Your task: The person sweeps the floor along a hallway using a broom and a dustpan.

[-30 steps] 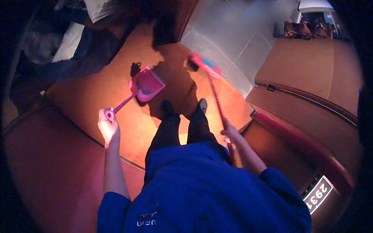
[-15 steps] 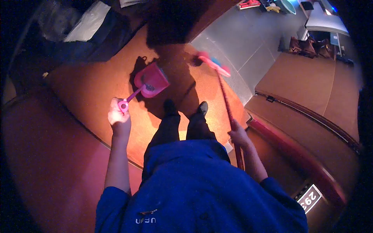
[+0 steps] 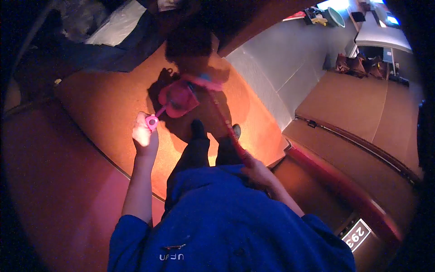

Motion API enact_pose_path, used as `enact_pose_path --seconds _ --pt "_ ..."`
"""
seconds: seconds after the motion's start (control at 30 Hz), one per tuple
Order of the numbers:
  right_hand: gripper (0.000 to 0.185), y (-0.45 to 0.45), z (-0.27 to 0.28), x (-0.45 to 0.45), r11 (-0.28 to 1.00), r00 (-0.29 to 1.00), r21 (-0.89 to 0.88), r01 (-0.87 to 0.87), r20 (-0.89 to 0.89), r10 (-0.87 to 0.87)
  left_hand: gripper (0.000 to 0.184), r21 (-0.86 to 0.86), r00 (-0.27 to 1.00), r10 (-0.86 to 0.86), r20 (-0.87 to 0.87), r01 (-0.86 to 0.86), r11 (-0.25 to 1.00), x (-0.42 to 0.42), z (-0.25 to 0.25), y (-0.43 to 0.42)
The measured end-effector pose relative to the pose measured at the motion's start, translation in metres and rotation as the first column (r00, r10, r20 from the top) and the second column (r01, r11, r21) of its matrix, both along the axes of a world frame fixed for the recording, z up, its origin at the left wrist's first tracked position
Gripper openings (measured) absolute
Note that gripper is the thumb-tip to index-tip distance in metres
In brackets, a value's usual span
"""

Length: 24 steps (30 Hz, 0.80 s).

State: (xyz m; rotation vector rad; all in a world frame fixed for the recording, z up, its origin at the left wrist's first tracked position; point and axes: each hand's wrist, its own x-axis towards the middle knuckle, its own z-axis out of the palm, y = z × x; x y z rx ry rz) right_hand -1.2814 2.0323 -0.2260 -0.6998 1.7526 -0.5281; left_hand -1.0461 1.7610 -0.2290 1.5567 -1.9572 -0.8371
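My left hand is closed round the handle of a pink dustpan, which is low over the orange floor in front of my feet. My right hand grips the long red handle of a broom. The broom's pink head is at the far edge of the dustpan, blurred by motion; I cannot tell whether the two touch. Dark debris seems to lie in the pan, though blur hides its kind.
Grey tiles meet the orange floor ahead on the right. Brown padded seating runs along the right, near a lit sign reading 293. Dark furniture with a pale sheet stands far left. A green basin is at the back.
The broom has swung left from the tile edge to the dustpan, my right hand moving inward with it. My left hand has shifted slightly right and up.
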Motion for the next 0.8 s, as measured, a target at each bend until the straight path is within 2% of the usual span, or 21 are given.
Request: enact_pose_path --seconds 0.03,0.1,0.13,0.17,0.2,0.23,0.27,0.33,0.37,0.43,0.53,0.63,0.67,0.73,0.77,0.8 --pt "0.068 -0.008 -0.012 -0.012 0.993 0.993 0.115 0.013 -0.122 0.001 0.011 -0.019 1.000 -0.002 0.021 0.002 1.000 0.005 -0.009 -0.005" --pt "0.067 -0.027 -0.017 -0.040 0.907 0.971 0.391 0.158 -0.230 -0.070 0.012 -0.044 1.000 -0.003 0.014 0.004 0.999 0.005 -0.007 -0.002" --pt "0.069 -0.033 -0.027 -0.052 0.889 0.971 0.440 0.127 -0.239 -0.020 0.014 -0.069 1.000 -0.018 0.017 0.019 0.997 0.008 -0.002 -0.003" --pt "0.069 -0.033 -0.043 -0.055 0.895 0.990 0.429 0.122 -0.113 -0.081 0.016 -0.111 0.993 0.010 0.118 0.003 0.994 0.010 -0.011 -0.003" --pt "0.070 -0.028 -0.057 -0.056 0.898 0.991 0.425 0.118 0.013 -0.136 0.016 -0.101 0.996 0.012 0.090 -0.003 0.995 0.010 -0.011 -0.003" --pt "0.072 -0.042 -0.055 -0.031 0.952 0.914 0.242 -0.188 -0.312 0.260 0.016 -0.053 0.998 0.005 0.057 -0.002 0.999 0.009 -0.007 -0.002" --pt "0.074 -0.052 -0.051 -0.022 0.917 0.945 0.334 -0.219 -0.161 0.285 0.016 0.002 1.000 0.001 0.017 -0.001 1.000 0.011 -0.017 -0.005" --pt "0.075 -0.054 -0.039 -0.006 0.961 0.962 0.131 -0.244 -0.093 0.257 0.014 0.010 0.998 0.039 0.046 -0.039 0.999 0.011 -0.018 -0.002" --pt "0.075 -0.061 -0.032 -0.004 0.960 0.960 0.124 -0.252 -0.089 0.264 0.013 0.015 0.995 0.068 0.078 -0.069 0.997 0.010 -0.018 -0.002" --pt "0.067 -0.079 -0.005 0.000 0.881 0.872 0.268 -0.390 -0.199 0.446 0.012 0.035 0.994 0.090 0.065 -0.093 0.995 0.015 -0.017 -0.001" --pt "0.066 -0.131 -0.003 -0.023 0.837 0.796 0.347 -0.424 -0.297 0.527 0.011 0.086 0.984 0.175 0.032 -0.177 0.980 0.028 -0.031 0.008" --pt "0.058 -0.194 -0.036 -0.076 0.841 0.731 0.290 -0.456 -0.417 0.540 0.011 0.147 0.956 0.289 0.048 -0.293 0.945 0.022 -0.007 0.016" --pt "0.056 -0.211 -0.053 -0.093 0.837 0.706 0.296 -0.461 -0.450 0.547 0.011 0.146 0.954 0.294 0.060 -0.300 0.943 0.020 -0.005 0.020" --pt "0.057 -0.240 -0.042 -0.105 0.837 0.691 0.328 -0.438 -0.473 0.547 0.012 0.099 0.934 0.354 0.043 -0.357 0.929 0.015 -0.004 0.029" --pt "0.059 -0.235 -0.069 -0.114 0.831 0.797 0.390 -0.398 -0.301 0.523 0.012 0.080 0.934 0.355 0.043 -0.357 0.931 0.013 -0.006 0.032" --pt "0.060 -0.225 -0.064 -0.111 0.880 0.866 0.249 -0.404 -0.207 0.456 0.012 0.099 0.923 0.382 0.056 -0.386 0.917 0.009 -0.008 0.034"
